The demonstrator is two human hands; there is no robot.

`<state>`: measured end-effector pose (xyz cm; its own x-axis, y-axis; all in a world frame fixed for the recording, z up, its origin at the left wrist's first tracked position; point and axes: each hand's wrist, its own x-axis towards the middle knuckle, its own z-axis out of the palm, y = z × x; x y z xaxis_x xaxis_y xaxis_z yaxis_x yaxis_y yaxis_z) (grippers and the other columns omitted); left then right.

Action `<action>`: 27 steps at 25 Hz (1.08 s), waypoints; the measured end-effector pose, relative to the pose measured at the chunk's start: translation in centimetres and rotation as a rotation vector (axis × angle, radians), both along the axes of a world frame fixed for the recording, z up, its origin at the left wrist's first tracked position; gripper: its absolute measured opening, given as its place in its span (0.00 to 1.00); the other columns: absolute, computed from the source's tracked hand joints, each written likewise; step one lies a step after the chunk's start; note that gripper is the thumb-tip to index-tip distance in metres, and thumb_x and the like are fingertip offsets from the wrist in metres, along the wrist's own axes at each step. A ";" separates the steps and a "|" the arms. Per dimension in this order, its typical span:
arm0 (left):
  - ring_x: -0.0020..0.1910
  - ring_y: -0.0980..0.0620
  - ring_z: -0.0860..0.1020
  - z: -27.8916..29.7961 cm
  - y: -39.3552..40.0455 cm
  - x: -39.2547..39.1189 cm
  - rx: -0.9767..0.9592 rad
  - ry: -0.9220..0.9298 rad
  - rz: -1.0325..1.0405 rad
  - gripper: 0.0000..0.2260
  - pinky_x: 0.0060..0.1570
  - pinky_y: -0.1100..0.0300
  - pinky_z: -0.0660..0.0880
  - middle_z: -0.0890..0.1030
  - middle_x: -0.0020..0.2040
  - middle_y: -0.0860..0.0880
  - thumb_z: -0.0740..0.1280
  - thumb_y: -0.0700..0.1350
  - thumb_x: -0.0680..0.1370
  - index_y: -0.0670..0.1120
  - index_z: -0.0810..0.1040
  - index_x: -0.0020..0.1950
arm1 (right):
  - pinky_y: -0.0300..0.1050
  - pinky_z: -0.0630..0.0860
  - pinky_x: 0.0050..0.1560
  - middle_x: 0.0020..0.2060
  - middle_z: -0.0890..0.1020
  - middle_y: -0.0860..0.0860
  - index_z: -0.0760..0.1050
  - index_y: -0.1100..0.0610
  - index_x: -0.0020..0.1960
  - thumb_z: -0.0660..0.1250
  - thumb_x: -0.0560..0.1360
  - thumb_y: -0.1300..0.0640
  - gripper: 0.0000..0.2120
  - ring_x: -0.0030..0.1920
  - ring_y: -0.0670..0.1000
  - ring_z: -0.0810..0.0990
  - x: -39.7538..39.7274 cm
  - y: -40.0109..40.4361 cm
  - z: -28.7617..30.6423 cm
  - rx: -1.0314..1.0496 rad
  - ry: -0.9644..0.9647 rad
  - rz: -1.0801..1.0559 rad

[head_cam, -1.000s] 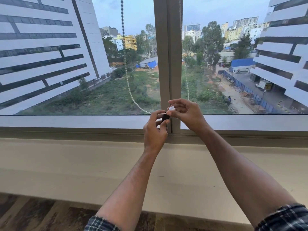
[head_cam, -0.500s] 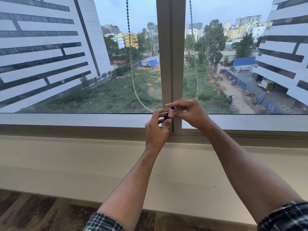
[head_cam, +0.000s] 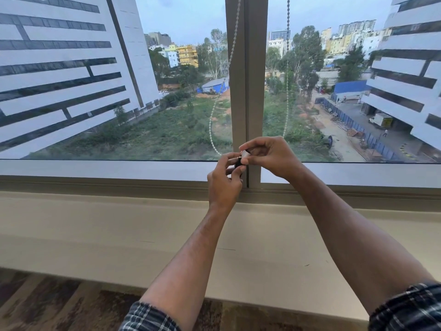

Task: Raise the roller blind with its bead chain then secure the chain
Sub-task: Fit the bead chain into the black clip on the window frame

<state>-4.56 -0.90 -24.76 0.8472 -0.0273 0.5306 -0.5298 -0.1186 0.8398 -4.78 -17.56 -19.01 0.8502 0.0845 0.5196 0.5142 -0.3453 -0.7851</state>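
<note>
The white bead chain (head_cam: pixel 211 130) hangs in two slack strands; both meet at a small clip (head_cam: pixel 241 158).

One head-worn wide-angle view only, nothing shared with a second camera. It looks forward and slightly down from my standing height, facing the window mullion (head_cam: pixel 245 91) dead ahead. My forearms reach in from the near bottom edge; the sill (head_cam: pixel 95 223) sits mid-frame, the carpet (head_cam: pixel 47 304) nearest. Straight lines bow toward the left and right edges.
</note>
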 end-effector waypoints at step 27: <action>0.41 0.52 0.87 0.6 -0.9 -0.9 -0.048 0.091 0.029 0.16 0.38 0.54 0.80 0.84 0.47 0.49 0.74 0.35 0.75 0.53 0.71 0.45 | 0.40 0.81 0.50 0.42 0.85 0.62 0.84 0.67 0.54 0.79 0.68 0.69 0.15 0.42 0.49 0.85 0.1 -2.2 0.1 0.017 0.160 0.153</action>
